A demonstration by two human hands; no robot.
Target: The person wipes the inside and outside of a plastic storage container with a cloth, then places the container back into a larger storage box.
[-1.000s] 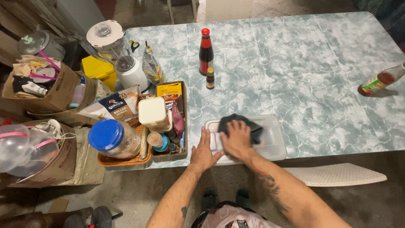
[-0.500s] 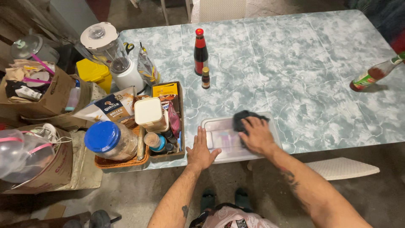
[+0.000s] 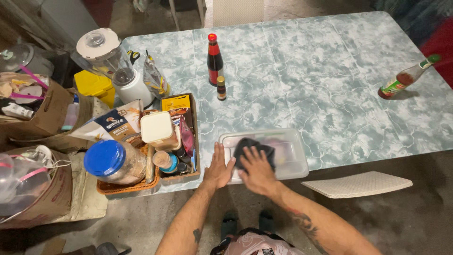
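Note:
A clear plastic lid or shallow container (image 3: 292, 158) lies flat at the near edge of the marbled green table (image 3: 321, 85). My right hand (image 3: 257, 171) presses a dark cloth (image 3: 252, 147) onto its left part. My left hand (image 3: 218, 167) rests flat with fingers spread against the container's left edge, holding nothing.
A cardboard box (image 3: 192, 141) of jars and packets and a wicker tray with a blue-lidded jar (image 3: 113, 160) sit to the left. A blender (image 3: 115, 71), a dark sauce bottle (image 3: 214, 59), a small bottle (image 3: 221, 88) and a tilted bottle (image 3: 406, 78) stand farther off. A white chair seat (image 3: 358, 184) is below right.
My right hand slid the dark cloth from the container's left to its middle right and back to the left. My left hand stayed braced at the left edge.

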